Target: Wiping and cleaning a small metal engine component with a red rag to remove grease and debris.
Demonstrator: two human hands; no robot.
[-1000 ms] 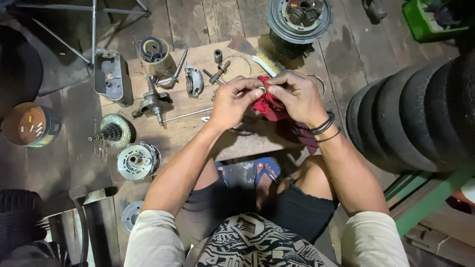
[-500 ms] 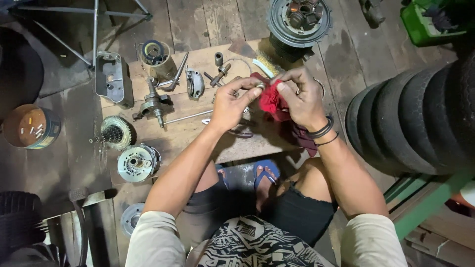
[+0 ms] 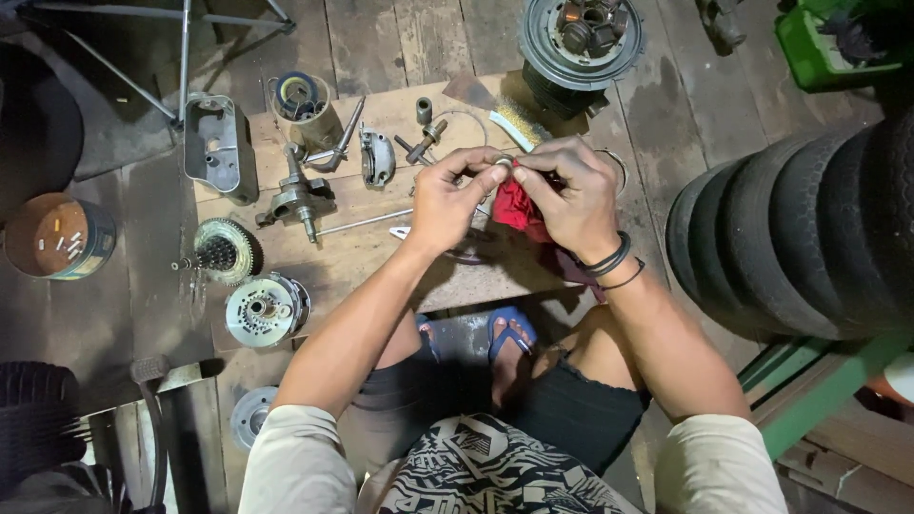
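While the person sits low with knees apart and a blue sandal (image 3: 509,328) planted on the floor, both hands meet above a wooden board (image 3: 381,238) that serves as the work surface. Left hand (image 3: 447,200) pinches a small metal ring (image 3: 503,164) between thumb and forefinger, fingers narrow and closed on its rim. Right hand (image 3: 571,195), with dark bands at the wrist, has its fingers bunched tight on a red rag (image 3: 514,207) pressed against that ring. So the ring sits right between the two hands, above the board's right half. It looks a stiff, light piece, probably greasy and slippery, best gripped by its outer edge as the left hand does; the rag is soft and gives the surer hold.

Further out on the board lie a crankshaft (image 3: 297,200), a thin rod (image 3: 362,223) and a toothed clutch gear (image 3: 221,253), with a round clutch drum (image 3: 265,310) at the near left edge. Beyond them stand a small metal housing (image 3: 217,143) and a tin can of parts (image 3: 303,103). Off left sits a rusty tin (image 3: 55,238). Far at the top rests a round engine casing (image 3: 579,38), and stacked tyres (image 3: 800,219) fill the right.
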